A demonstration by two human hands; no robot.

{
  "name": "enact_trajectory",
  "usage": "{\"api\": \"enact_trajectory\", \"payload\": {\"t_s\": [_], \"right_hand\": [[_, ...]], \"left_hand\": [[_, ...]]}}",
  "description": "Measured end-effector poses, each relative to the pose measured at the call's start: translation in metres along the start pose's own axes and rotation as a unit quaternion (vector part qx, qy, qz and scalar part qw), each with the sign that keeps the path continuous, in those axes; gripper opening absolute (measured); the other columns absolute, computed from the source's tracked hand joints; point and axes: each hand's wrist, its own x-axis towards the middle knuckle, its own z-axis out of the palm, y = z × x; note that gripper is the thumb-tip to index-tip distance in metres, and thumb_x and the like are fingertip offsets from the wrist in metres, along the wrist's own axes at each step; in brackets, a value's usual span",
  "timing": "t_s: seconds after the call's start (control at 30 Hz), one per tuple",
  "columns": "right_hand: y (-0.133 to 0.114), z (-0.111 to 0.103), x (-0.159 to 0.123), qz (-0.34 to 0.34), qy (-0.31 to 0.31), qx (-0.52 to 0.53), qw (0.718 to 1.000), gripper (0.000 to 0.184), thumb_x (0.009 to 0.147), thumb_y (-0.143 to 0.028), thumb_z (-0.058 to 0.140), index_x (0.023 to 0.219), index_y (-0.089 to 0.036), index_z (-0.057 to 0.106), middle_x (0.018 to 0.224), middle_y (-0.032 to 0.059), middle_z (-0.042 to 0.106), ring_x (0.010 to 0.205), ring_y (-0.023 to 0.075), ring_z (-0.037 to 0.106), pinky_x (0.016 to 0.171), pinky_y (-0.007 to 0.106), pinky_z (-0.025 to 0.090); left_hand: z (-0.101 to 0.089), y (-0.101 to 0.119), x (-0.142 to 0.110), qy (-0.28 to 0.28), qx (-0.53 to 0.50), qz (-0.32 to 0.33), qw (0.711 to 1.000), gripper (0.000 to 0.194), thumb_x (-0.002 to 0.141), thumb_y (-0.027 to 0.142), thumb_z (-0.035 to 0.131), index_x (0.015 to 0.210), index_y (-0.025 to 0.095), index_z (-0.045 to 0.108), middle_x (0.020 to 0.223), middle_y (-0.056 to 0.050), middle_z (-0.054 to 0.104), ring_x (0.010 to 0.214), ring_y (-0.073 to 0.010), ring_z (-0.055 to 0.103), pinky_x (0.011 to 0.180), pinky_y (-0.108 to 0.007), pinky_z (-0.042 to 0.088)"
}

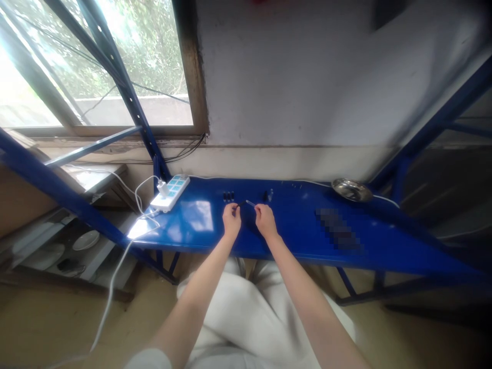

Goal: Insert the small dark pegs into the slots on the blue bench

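Observation:
Over the blue table (292,241), my left hand (231,221) pinches a small black stick-like piece (241,203). A thin clear tube-like piece (250,203) is pinched between the fingers of my right hand (265,219). The inner ends of the two pieces point at each other and come close; whether they touch I cannot tell. Just beyond my left hand, three short dark cylinders (228,196) stand in a row. Behind my right hand are a small dark piece (265,195) and a small clear piece (271,194), both too small to name.
A white power strip (170,192) with a plug and cables lies at the table's left end. At the back right sits a shiny metal dish (351,190). A pixelated dark object (338,230) is on the right. Blue metal posts (132,97) frame the table.

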Motion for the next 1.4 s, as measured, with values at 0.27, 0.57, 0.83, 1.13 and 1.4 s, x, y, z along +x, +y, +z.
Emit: {"api": "enact_trajectory", "payload": {"t_s": [0.27,0.57,0.83,1.13,1.4], "right_hand": [[0.002,0.001,-0.002,-0.016,0.004,0.014,1.0,0.031,0.093,-0.033,0.028,0.089,-0.019,0.055,0.083,0.0092,0.059,0.075,0.0202,0.054,0.069,0.034,0.045],[0.002,0.002,-0.001,-0.033,-0.01,0.007,0.999,0.032,0.093,-0.032,0.027,0.086,-0.019,0.055,0.081,0.0089,0.06,0.074,0.0202,0.053,0.069,0.035,0.044],[0.004,0.005,-0.001,-0.03,-0.02,-0.012,0.999,0.033,0.092,-0.03,0.027,0.095,-0.016,0.057,0.088,0.0109,0.062,0.08,0.0215,0.056,0.075,0.038,0.046],[0.01,0.012,-0.002,-0.025,-0.035,-0.039,0.998,0.039,0.092,-0.028,0.027,0.117,-0.014,0.053,0.093,0.0142,0.065,0.086,0.0246,0.061,0.078,0.043,0.048],[0.009,0.01,-0.002,-0.045,-0.038,-0.018,0.998,0.036,0.091,-0.031,0.033,0.115,-0.014,0.054,0.095,0.0141,0.065,0.086,0.0244,0.062,0.077,0.043,0.049]], "left_hand": [[0.0,-0.001,0.0,0.009,-0.015,-0.004,1.0,0.021,0.082,0.02,0.047,0.1,0.017,0.058,0.1,-0.009,0.061,0.084,-0.0153,0.058,0.076,-0.031,0.049],[0.002,-0.004,0.0,-0.057,-0.022,0.036,0.998,0.038,0.084,0.019,0.043,0.121,0.022,0.053,0.119,-0.011,0.055,0.092,-0.0159,0.059,0.078,-0.031,0.051],[-0.001,0.003,-0.001,-0.086,-0.004,0.082,0.993,0.029,0.086,0.02,0.042,0.108,0.02,0.061,0.109,-0.009,0.062,0.102,-0.0181,0.057,0.085,-0.035,0.049],[-0.002,0.008,-0.001,-0.059,-0.02,0.08,0.995,0.024,0.085,0.023,0.045,0.1,0.02,0.064,0.103,-0.008,0.064,0.097,-0.0171,0.059,0.077,-0.031,0.051],[-0.008,0.022,0.026,-0.173,0.024,0.119,0.978,0.017,0.081,0.023,0.053,0.091,0.02,0.066,0.093,-0.005,0.067,0.081,-0.0149,0.061,0.075,-0.03,0.049]]}}
